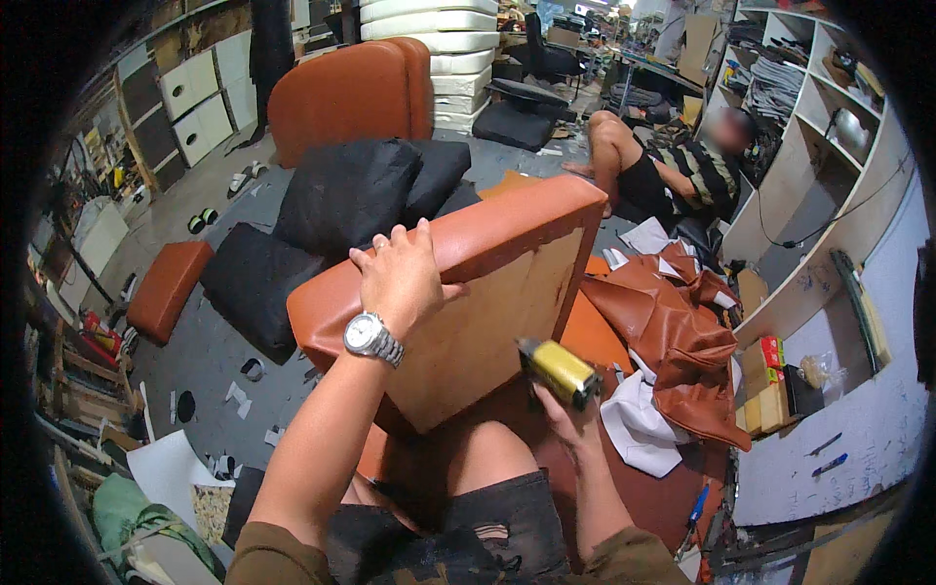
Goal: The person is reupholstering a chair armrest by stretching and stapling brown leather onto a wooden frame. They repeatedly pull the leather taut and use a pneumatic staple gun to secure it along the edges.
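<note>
A brown leather-covered seat panel (pixel 517 229) stands tilted over my lap, its bare wooden underside (pixel 478 331) facing me. Across its upper edge lies my left hand (pixel 405 278), fingers over the leather and thumb on the wooden side, steadying it. A watch (pixel 372 336) is on that wrist. My right hand (pixel 570 414) is wrapped round a staple gun (pixel 561 373) with a gold-yellow body and dark ends. The gun's nose points toward the wood near the panel's right part; whether it touches cannot be made out.
Black cushions (pixel 351 195) lie beyond the panel, with brown padded backs (pixel 341 102) behind. Loose brown leather (pixel 673 341) and white cloth (pixel 639 429) are heaped to the right. Another person (pixel 692 175) sits on the floor by the shelves (pixel 809 156). A small brown cushion (pixel 169 291) lies left.
</note>
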`<state>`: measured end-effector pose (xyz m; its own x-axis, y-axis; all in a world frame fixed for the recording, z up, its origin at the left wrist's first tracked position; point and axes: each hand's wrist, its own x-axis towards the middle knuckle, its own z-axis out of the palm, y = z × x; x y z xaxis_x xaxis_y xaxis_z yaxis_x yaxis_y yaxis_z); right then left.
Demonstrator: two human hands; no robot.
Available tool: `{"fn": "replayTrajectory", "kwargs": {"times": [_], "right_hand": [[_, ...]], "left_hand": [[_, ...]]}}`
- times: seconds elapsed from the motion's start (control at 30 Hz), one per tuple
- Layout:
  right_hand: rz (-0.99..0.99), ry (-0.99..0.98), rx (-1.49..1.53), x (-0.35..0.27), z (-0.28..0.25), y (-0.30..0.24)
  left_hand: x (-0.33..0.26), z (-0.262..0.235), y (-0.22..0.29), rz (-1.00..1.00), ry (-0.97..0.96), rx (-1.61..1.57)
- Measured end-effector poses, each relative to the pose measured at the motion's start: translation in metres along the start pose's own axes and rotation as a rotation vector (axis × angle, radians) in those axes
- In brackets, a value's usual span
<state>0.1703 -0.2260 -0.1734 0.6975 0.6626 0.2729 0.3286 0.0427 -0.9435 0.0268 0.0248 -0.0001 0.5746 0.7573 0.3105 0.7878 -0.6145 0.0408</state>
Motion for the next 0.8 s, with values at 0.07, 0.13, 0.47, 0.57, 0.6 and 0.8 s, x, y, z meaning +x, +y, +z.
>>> {"fn": "replayTrajectory", "kwargs": {"times": [0.07, 0.13, 0.47, 0.57, 0.6, 0.8], "right_hand": [[-0.081, 0.022, 0.020, 0.026, 0.025, -0.035], [-0.073, 0.047, 0.156, 0.033, 0.043, -0.061], [0.019, 0.041, 0.161, 0.037, 0.080, -0.074], [-0.082, 0.008, 0.038, 0.032, 0.088, -0.074], [-0.036, -0.025, 0.015, 0.030, 0.085, -0.071], [0.057, 0.014, -0.009, 0.015, 0.042, 0.000]], "left_hand": [[-0.003, 0.000, 0.002, 0.004, 0.020, 0.015], [-0.006, 0.000, 0.004, 0.007, 0.046, 0.026], [-0.013, -0.003, 0.011, 0.019, 0.030, 0.071], [-0.010, -0.005, 0.011, 0.007, -0.028, 0.089], [-0.010, -0.006, 0.010, 0.006, -0.035, 0.082], [-0.013, -0.012, 0.012, -0.005, -0.064, 0.067]]}}
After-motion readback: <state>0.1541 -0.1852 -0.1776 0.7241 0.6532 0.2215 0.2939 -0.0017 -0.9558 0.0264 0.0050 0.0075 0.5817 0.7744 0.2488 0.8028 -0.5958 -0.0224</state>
